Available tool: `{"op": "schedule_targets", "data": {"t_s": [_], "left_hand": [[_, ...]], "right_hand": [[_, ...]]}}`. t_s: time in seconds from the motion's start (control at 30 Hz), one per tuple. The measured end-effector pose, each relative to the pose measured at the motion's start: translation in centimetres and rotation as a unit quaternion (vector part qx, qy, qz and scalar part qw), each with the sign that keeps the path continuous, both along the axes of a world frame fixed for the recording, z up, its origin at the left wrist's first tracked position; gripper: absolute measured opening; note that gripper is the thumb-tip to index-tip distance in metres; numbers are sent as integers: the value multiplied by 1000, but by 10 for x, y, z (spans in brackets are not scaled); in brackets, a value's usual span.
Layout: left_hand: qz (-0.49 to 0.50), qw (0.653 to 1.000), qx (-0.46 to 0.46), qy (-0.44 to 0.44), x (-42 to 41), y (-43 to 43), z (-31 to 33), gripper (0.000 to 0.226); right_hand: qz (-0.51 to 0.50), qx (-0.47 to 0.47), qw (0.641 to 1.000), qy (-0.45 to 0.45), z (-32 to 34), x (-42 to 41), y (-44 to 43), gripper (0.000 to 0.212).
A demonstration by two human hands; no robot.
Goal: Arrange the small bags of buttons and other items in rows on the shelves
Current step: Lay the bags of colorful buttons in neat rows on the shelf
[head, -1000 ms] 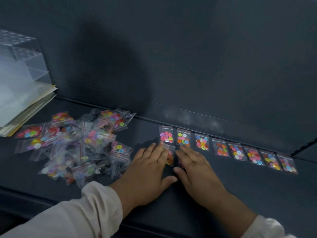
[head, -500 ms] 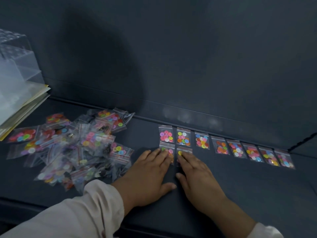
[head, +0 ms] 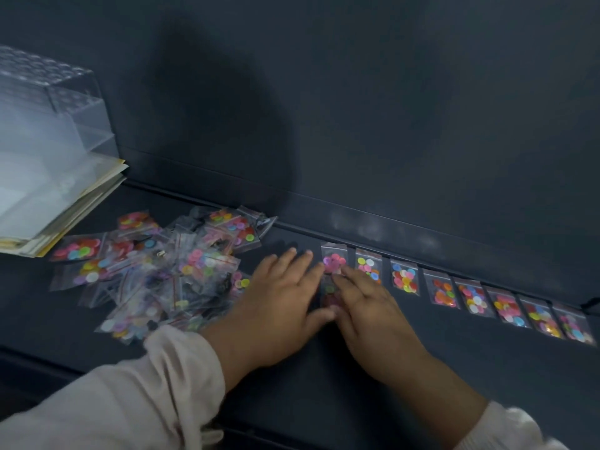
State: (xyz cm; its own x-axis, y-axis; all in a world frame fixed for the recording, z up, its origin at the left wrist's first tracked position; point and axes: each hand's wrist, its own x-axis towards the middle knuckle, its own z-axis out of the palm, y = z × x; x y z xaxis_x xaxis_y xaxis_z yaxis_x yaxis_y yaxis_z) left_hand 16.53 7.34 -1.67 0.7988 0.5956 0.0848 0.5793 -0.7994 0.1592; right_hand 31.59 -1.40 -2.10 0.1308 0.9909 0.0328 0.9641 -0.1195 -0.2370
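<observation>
Dark grey shelf [head: 357, 378] and matching back wall [head: 373, 108]: a row of eight button bags [head: 443, 292] runs along the rear edge, from the middle of the shelf out to the right.

The left hand [head: 279, 297] and right hand [head: 367, 300] both lie flat on the shelf with straight fingers, gripping nothing. Half a second ago two bags of a second row showed beyond the fingertips. The right hand has since slid forward over one of them, its fingertips now reaching the second bag of the rear row. Only one front bag [head: 329, 292] can be seen, blurred, in the narrow gap between the hands. The left hand has also moved forward, its fingertips level with the row's first bag.

This looks like the second row, barely begun, being squared up beneath the first.

Most of the stock is unsorted. A loose pile of bags [head: 156, 271] sprawls just beside the left hand and takes up the space where either row would extend leftward. Beyond it, at the far left, a clear plastic box [head: 48, 102] sits on a stack of papers [head: 65, 216]. A pale sleeve [head: 136, 394] crosses the foreground.
</observation>
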Motion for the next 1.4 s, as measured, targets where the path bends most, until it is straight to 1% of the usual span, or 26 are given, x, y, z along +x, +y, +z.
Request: {"op": "schedule_targets", "data": {"t_s": [0.03,0.1,0.17,0.23,0.33,0.43,0.53,0.63,0.7,0.77,0.8,0.87,0.9,0.97,1.0,1.07,1.13,1.2,1.3,1.4], "left_hand": [[24,1000,10,-1,-6,12,4,88],[74,997,22,3,-20,40,11,75],[123,992,34,-6,-38,70,14,65],[176,984,18,-3,-54,96,17,60],[228,973,-35,6,-66,127,21,43],[220,971,-91,-23,-66,150,18,31],[184,972,-144,-27,-58,166,10,36],[156,977,-147,12,-50,179,-1,42],[140,979,-142,39,-48,186,-6,46],[137,981,-132,46,-49,190,-9,48],[139,981,-129,36,-51,190,-9,45],[141,983,-117,-4,-54,190,-7,31],[139,984,-106,-22,-55,188,-5,22],[139,984,-94,-62,-60,187,-1,5],[140,981,-99,-88,-62,186,1,5],[140,973,-120,-140,-65,185,7,15],[147,965,-131,-175,-67,182,17,22],[162,950,-157,-215,-69,175,29,22],[186,910,-243,-281,-66,156,47,25],[200,846,-357,-342,-61,129,59,26]], "right_hand": [[12,7,1000,-3,3,-4,11,65],[29,-5,1000,5,10,-14,37,56],[36,-13,999,27,15,-25,65,52],[15,-13,998,60,17,-37,94,48],[-55,-17,991,121,13,-54,130,34],[-100,-38,983,147,6,-66,155,29],[-130,-40,979,154,-3,-73,171,31],[-156,-35,976,151,-8,-79,181,31],[-168,-43,974,143,-11,-83,185,27],[-181,-52,970,155,-11,-85,188,21],[-183,-55,967,168,-10,-86,190,16],[-185,-63,960,200,-10,-86,192,5],[-194,-59,954,222,-10,-85,191,5],[-220,-28,929,297,-9,-86,188,16],[-231,-8,911,341,-8,-87,184,20],[-240,27,881,407,-4,-89,176,25],[-245,49,860,445,3,-89,166,26],[-266,51,831,486,11,-87,156,24],[-274,43,757,591,23,-80,133,22],[-263,46,709,652,32,-71,103,23]]}}
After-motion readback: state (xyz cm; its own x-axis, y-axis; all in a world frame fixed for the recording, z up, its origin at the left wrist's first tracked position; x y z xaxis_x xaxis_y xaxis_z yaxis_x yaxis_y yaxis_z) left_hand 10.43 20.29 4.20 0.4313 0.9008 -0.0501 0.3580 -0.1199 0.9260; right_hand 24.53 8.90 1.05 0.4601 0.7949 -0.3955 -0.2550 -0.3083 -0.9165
